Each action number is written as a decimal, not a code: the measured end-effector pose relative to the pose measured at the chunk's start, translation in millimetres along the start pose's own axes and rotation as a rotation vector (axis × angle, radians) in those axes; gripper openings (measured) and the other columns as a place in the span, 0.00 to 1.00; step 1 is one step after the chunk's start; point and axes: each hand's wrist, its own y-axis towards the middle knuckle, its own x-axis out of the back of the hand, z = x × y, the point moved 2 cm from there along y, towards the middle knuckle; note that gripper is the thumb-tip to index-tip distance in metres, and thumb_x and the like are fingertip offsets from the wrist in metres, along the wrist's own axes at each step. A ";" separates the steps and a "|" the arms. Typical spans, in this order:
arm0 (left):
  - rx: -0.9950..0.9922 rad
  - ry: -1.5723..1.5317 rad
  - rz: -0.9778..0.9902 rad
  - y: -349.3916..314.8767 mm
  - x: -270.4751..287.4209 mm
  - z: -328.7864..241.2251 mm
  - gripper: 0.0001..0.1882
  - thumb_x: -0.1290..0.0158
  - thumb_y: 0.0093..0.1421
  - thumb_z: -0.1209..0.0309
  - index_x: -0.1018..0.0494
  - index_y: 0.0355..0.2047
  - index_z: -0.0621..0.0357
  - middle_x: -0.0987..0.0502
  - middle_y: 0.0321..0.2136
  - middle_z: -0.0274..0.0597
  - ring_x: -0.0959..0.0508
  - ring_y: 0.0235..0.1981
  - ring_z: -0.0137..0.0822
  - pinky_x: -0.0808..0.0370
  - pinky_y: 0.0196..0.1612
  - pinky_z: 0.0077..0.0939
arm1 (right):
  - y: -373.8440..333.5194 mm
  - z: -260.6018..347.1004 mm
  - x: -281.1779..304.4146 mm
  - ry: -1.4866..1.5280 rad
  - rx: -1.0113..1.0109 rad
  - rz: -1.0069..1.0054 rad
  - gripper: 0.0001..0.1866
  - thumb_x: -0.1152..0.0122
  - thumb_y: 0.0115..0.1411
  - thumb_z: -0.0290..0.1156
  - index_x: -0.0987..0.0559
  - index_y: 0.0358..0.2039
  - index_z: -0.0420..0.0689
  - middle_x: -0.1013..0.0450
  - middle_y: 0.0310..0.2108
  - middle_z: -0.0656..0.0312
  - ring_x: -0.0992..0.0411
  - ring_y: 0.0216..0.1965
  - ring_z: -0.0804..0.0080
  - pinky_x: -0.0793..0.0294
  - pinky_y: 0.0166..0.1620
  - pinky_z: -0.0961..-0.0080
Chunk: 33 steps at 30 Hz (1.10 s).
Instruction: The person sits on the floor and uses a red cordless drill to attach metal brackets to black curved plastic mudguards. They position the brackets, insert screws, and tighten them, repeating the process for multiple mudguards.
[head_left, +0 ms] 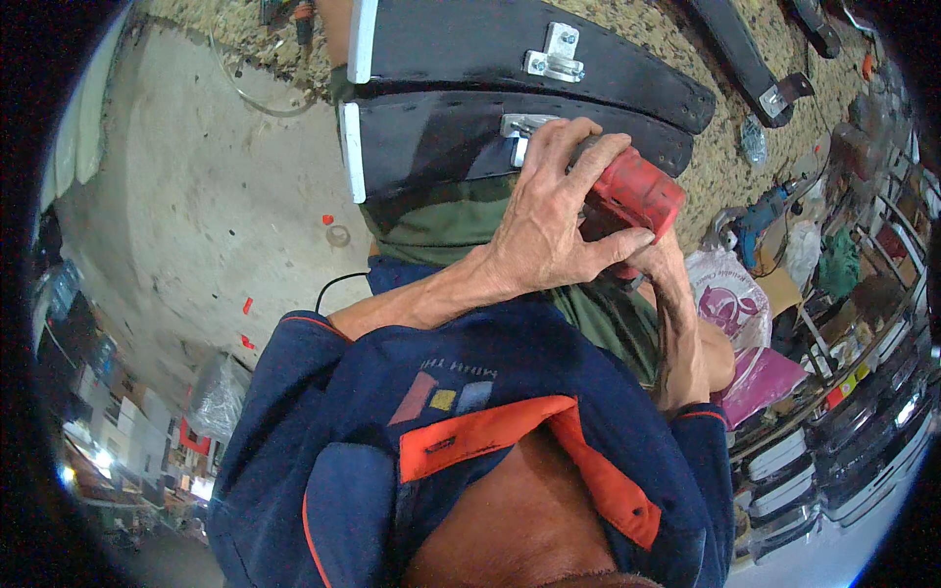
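Observation:
My left hand (559, 211) wraps over the front of a red and black cordless power driver (642, 191), thumb below and fingers on top. From the right comes my right hand (659, 257), closed about the tool's underside; most of its fingers are hidden. The driver's nose points toward a metal bracket (524, 125) on the nearer black curved panel (431, 142), but my left fingers cover the contact point. Just beyond lies a second, similar black panel (451, 44), carrying its own screwed-on metal bracket (557, 61). Both panels have whitish left ends and rest across my lap.
Beyond the panels is a speckled stone surface (676, 73) with another dark bracketed part (750, 69). A blue power drill (765, 220) and plastic bags (727, 289) lie at the right, near racks of dark parts (872, 441). Grey floor (186, 176) spreads left, with red scraps.

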 end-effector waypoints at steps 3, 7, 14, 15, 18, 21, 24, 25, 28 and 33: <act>-0.024 0.102 -0.055 6.0 11.1 -23.1 0.42 0.27 0.48 0.55 0.26 0.61 0.63 0.29 0.59 0.61 0.29 0.60 0.66 0.32 0.64 0.65 | 6.3 11.8 4.6 -0.060 0.036 0.025 0.29 0.23 0.51 0.32 0.19 0.55 0.43 0.19 0.50 0.51 0.20 0.51 0.48 0.20 0.53 0.58; -0.153 0.074 -0.018 31.5 5.5 -44.0 0.30 0.28 0.47 0.60 0.19 0.50 0.60 0.20 0.50 0.54 0.22 0.54 0.58 0.27 0.59 0.59 | 7.9 27.8 9.2 -0.091 -0.053 -0.019 0.27 0.24 0.53 0.33 0.19 0.53 0.42 0.19 0.48 0.50 0.20 0.50 0.47 0.20 0.52 0.57; -0.196 0.084 -0.144 55.0 -8.5 -26.0 0.05 0.36 0.55 0.71 0.20 0.29 0.58 0.18 0.26 0.44 0.18 0.30 0.49 0.25 0.42 0.47 | 10.4 40.4 9.5 -0.126 -0.171 -0.068 0.22 0.27 0.56 0.34 0.20 0.50 0.39 0.19 0.46 0.47 0.21 0.46 0.44 0.21 0.49 0.54; -0.190 0.084 -0.142 54.3 -8.5 -24.5 0.05 0.36 0.55 0.71 0.20 0.29 0.58 0.18 0.27 0.44 0.18 0.31 0.49 0.24 0.42 0.47 | 11.6 40.4 9.0 -0.122 -0.177 -0.074 0.22 0.28 0.57 0.35 0.20 0.49 0.39 0.19 0.45 0.46 0.21 0.46 0.44 0.21 0.48 0.54; -0.176 0.085 -0.144 54.2 -8.5 -20.7 0.04 0.37 0.56 0.72 0.19 0.29 0.58 0.17 0.28 0.45 0.17 0.31 0.49 0.24 0.43 0.46 | 14.8 38.9 8.4 -0.124 -0.194 -0.090 0.21 0.29 0.58 0.35 0.20 0.48 0.38 0.19 0.44 0.45 0.21 0.45 0.43 0.21 0.47 0.53; -0.178 0.084 -0.161 53.6 -6.6 -18.6 0.03 0.38 0.57 0.72 0.19 0.29 0.58 0.16 0.29 0.45 0.16 0.32 0.49 0.24 0.43 0.45 | 16.7 36.5 6.5 -0.125 -0.193 -0.101 0.19 0.30 0.59 0.36 0.21 0.46 0.37 0.19 0.43 0.44 0.21 0.43 0.42 0.22 0.46 0.52; -0.175 0.096 -0.154 52.9 -4.9 -17.4 0.04 0.38 0.58 0.72 0.19 0.29 0.58 0.16 0.29 0.45 0.16 0.33 0.49 0.24 0.44 0.45 | 17.6 34.3 3.4 -0.092 -0.166 -0.112 0.18 0.31 0.60 0.35 0.21 0.45 0.36 0.20 0.42 0.42 0.21 0.42 0.42 0.22 0.44 0.51; -0.180 0.104 -0.145 53.2 -5.1 -17.3 0.04 0.37 0.58 0.72 0.19 0.29 0.58 0.16 0.29 0.45 0.16 0.33 0.49 0.24 0.44 0.45 | 17.1 32.9 3.0 -0.051 -0.178 -0.130 0.18 0.31 0.59 0.34 0.21 0.45 0.36 0.20 0.42 0.43 0.22 0.41 0.42 0.22 0.44 0.52; -0.181 0.094 -0.117 52.8 -6.8 -19.6 0.05 0.37 0.58 0.70 0.19 0.31 0.58 0.16 0.30 0.45 0.16 0.34 0.49 0.25 0.45 0.44 | 15.6 28.6 3.4 -0.089 -0.057 -0.154 0.17 0.30 0.58 0.32 0.20 0.45 0.38 0.20 0.41 0.44 0.22 0.41 0.42 0.21 0.44 0.53; -0.187 -0.116 0.089 55.4 3.5 -19.4 0.09 0.38 0.62 0.71 0.17 0.40 0.62 0.15 0.40 0.51 0.15 0.44 0.50 0.22 0.53 0.45 | 4.2 2.9 6.2 -0.209 -0.171 0.022 0.22 0.26 0.54 0.30 0.19 0.49 0.43 0.19 0.47 0.47 0.21 0.49 0.45 0.20 0.50 0.54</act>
